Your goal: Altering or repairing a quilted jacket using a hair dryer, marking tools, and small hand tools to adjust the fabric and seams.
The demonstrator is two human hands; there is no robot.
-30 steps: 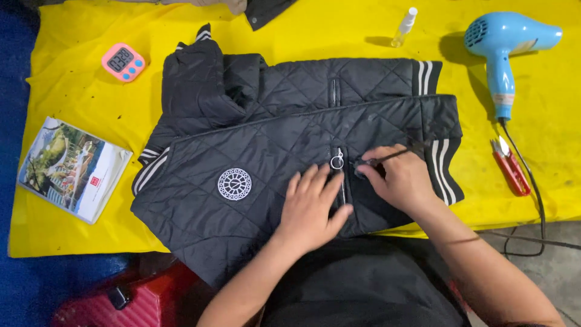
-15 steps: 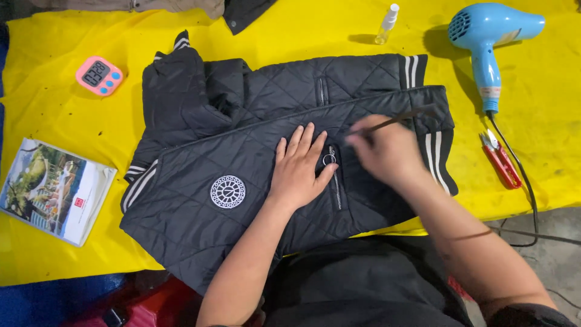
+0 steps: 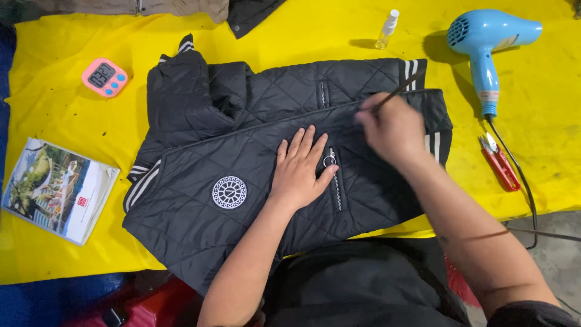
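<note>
A black quilted jacket (image 3: 242,157) with striped cuffs and a round white badge lies flat on a yellow cloth (image 3: 60,242). My left hand (image 3: 302,166) rests palm down on it, fingers spread, just left of a pocket zipper with a ring pull (image 3: 330,160). My right hand (image 3: 390,127) is above and to the right of that zipper, near the jacket's front edge, closed around a thin dark stick-like tool (image 3: 399,88) whose end points up and right. The tool's tip is hidden by the hand.
A blue hair dryer (image 3: 484,42) with its cord lies at the upper right, red snips (image 3: 499,160) below it. A small clear spray bottle (image 3: 387,27) stands at the top. A pink timer (image 3: 104,77) and a booklet (image 3: 54,188) lie at the left.
My right hand has lifted from the pocket zipper up and to the right with the tool. My left hand has stayed flat on the jacket beside the zipper.
</note>
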